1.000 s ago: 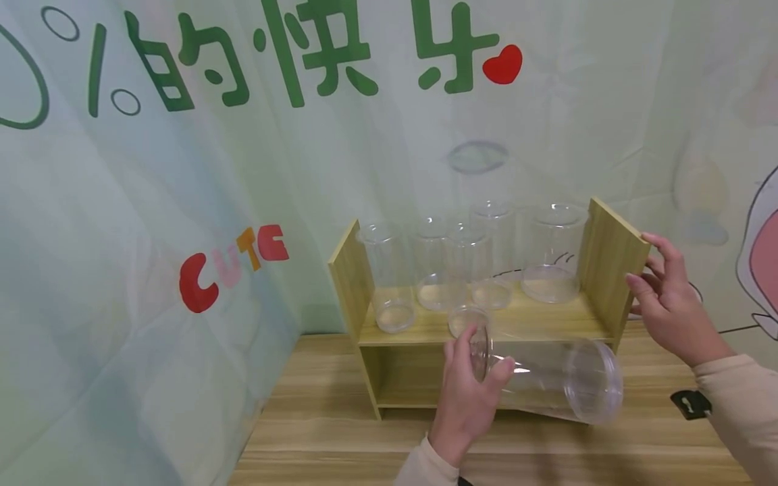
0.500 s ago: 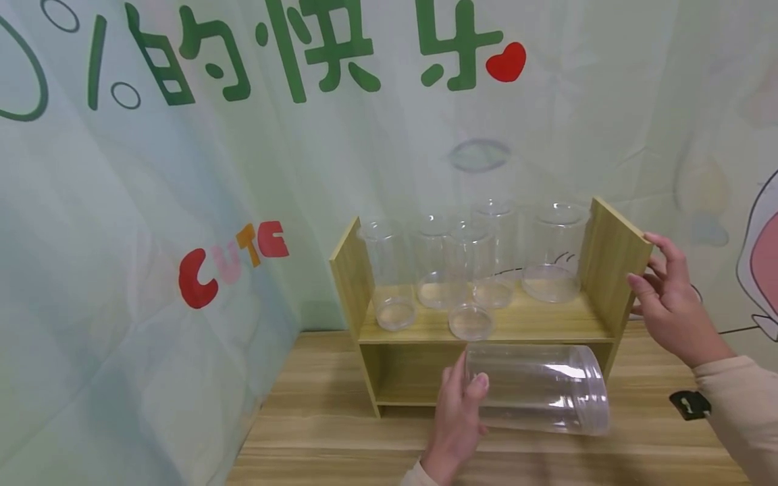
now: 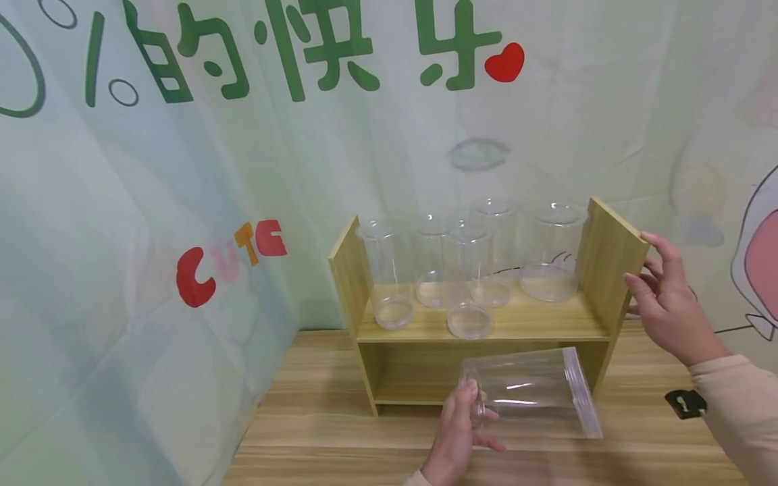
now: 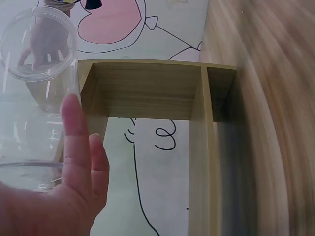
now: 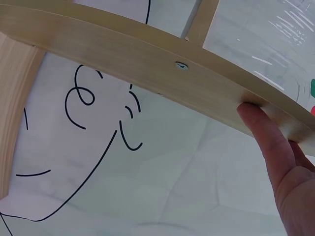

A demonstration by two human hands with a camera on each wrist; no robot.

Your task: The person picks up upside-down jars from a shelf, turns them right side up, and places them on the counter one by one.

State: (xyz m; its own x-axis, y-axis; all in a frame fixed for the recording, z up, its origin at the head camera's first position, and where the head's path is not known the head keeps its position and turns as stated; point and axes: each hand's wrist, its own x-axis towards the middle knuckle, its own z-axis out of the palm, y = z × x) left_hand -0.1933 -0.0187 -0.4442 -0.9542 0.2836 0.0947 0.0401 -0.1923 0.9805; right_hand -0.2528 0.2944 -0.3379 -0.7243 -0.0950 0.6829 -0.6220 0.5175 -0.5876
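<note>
A clear cylindrical jar lies tilted on its side in the air before the lower level of the wooden shelf. My left hand grips its left end, while its ridged end points right. In the left wrist view the clear jar fills the left side beside my fingers. My right hand holds the shelf's right side panel near its front top corner. A fingertip presses on that panel's face in the right wrist view; some fingers are hidden.
Several clear jars stand upright on the upper level, among them a narrow one at left and a wide one at right. The shelf stands on a wood-grain table, with a printed curtain behind it.
The jar in my left hand has tilted, its ridged end shifting slightly left and down. My left hand has lowered a little and changed its hold. My right hand stays at the panel.
</note>
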